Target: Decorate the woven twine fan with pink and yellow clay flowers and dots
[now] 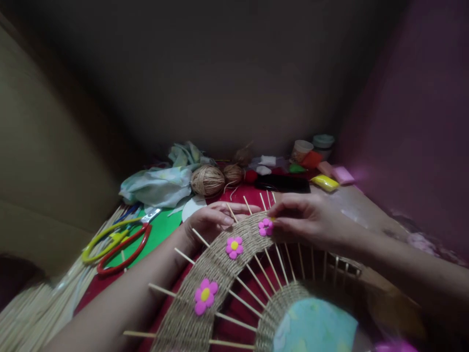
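A curved band of woven jute twine (220,244) on thin wooden sticks arches across the front. Two pink flowers with yellow centres, one lower (205,294) and one higher (234,247), lie on the band. Near its top sits a ring of pink petals (264,227), with jute showing in the middle. My left hand (214,216) supports the band at its far edge, fingers stretched behind the sticks and thumb along the rim. With thumb and forefinger closed beside the petals, my right hand (304,217) pinches a tiny yellow piece (273,220). Its other fingers are partly hidden.
Scissors (124,239) with yellow and red handles lie on green sheet (163,230) at left, beside bundled sticks (40,313). Behind are twine balls (207,180), patterned cloth (157,186), a black object (282,183), a yellow packet (325,183) and cups (302,150).
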`<state>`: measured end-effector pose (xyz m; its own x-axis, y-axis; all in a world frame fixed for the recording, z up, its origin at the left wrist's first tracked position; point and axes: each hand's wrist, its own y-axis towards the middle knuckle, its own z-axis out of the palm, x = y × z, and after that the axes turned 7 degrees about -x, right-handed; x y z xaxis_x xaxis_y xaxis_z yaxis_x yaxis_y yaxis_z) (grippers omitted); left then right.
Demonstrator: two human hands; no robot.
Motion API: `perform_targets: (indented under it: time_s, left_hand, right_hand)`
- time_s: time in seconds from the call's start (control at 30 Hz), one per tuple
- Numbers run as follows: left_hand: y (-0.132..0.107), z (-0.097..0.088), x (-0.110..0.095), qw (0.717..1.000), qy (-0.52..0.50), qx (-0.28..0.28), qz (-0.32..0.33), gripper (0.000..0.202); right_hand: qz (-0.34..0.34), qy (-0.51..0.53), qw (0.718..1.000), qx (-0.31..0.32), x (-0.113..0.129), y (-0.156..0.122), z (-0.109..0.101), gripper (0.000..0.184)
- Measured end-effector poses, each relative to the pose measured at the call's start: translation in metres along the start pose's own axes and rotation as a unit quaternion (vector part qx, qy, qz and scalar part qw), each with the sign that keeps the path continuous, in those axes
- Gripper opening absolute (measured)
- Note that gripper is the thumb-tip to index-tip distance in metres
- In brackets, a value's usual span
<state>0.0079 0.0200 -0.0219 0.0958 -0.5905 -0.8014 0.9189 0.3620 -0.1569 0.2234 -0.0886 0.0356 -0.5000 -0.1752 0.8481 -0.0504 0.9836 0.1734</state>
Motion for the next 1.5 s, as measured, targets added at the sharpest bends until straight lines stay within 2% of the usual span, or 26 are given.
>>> perform_targets:
  time_s: [0.17,0.23,0.33,0.5,0.57,0.63,0.7,0.8,0.9,1.07,1.2,1.3,1.5]
  left_hand:
    - [0.000,0.001,0.000,1.000,0.002,-0.003,-0.009,0.060]
    - [0.000,0.000,0.000,1.000,0.006,-0.008,-0.010,0.059]
    - [0.000,-0.001,0.000,1.000,0.018,-0.008,-0.018,0.061]
    - [0.002,-0.003,0.001,1.000,0.022,0.000,-0.017,0.062]
    - [0.002,-0.003,0.002,1.000,0.019,0.004,-0.013,0.062]
    - [0.003,-0.003,0.002,1.000,0.016,0.009,-0.010,0.061]
    - [0.003,-0.004,0.003,1.000,0.013,0.014,-0.008,0.061]
    - [0.004,-0.006,0.003,1.000,0.007,0.015,-0.007,0.061]
    - [0.005,-0.007,0.004,1.000,0.002,0.021,-0.007,0.062]
    - [0.006,-0.007,0.004,0.999,-0.004,0.033,-0.003,0.061]
    - [0.005,-0.006,0.004,1.000,-0.004,0.024,-0.002,0.063]
    - [0.005,-0.006,0.004,1.000,-0.003,0.025,-0.002,0.061]
    - [0.006,-0.006,0.004,0.999,-0.015,0.028,-0.004,0.056]
  right_hand:
    - [-0.155,-0.102,0.983,-0.008,-0.012,-0.005,0.010,0.010]
    - [-0.186,-0.129,0.974,-0.018,-0.014,-0.005,0.012,0.010]
    - [-0.177,-0.127,0.976,-0.020,-0.013,-0.004,0.012,0.011]
    - [-0.045,-0.038,0.998,0.004,-0.008,-0.005,0.008,0.007]
    - [-0.035,-0.044,0.998,0.003,-0.007,-0.005,0.007,0.005]
    - [-0.063,-0.075,0.995,0.004,-0.007,-0.005,0.008,0.004]
    - [-0.123,-0.122,0.985,-0.004,-0.007,-0.004,0.010,0.005]
    - [-0.217,-0.197,0.956,-0.025,-0.011,-0.003,0.014,0.009]
    - [-0.265,-0.233,0.935,-0.043,-0.018,-0.004,0.018,0.012]
    - [-0.294,-0.234,0.926,-0.032,-0.019,-0.011,0.018,0.019]
    - [-0.294,-0.210,0.932,-0.007,-0.010,-0.016,0.010,0.026]
    - [-0.295,-0.202,0.934,-0.012,-0.006,-0.019,0.006,0.029]
    - [-0.323,-0.270,0.907,-0.017,-0.012,-0.026,0.013,0.031]
